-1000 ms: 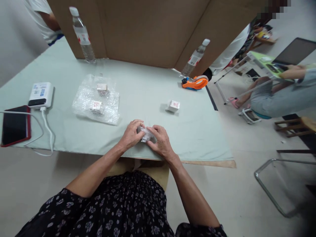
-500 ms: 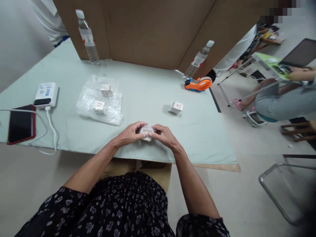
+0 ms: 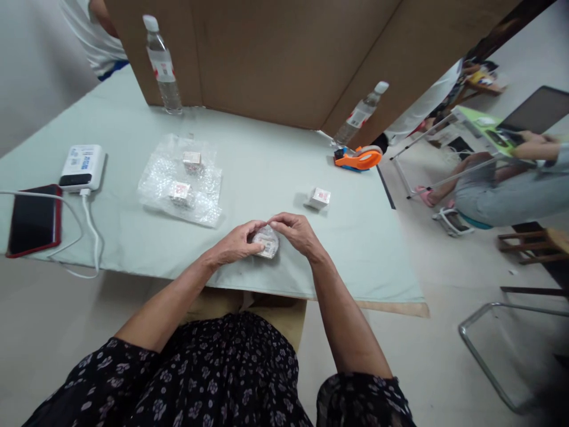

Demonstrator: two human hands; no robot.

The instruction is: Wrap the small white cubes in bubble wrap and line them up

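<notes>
Head view: wrapped box (image 3: 267, 248) at the fingertips, near the table's front edge

The left hand (image 3: 236, 243) has a narrow grip on the wrapped box, thumb across its near face and fingers behind. The right hand (image 3: 299, 232) reaches the far top edge of the clear wrapping with thumb and forefinger close together; whether they pinch the film, I cannot tell. I judge the step in hand to be adjusting that wrapping, and the next move to call for a steady left hold and light right fingertips.

Beyond the right hand, a single small box (image 3: 320, 197) sits on the green cloth (image 3: 258, 172), with the orange tape dispenser (image 3: 365, 159) farther off. To the left, two small boxes (image 3: 180, 193) rest apart on a bubble-wrap sheet (image 3: 153, 201). Behind everything stands a cardboard panel (image 3: 267, 59).
</notes>
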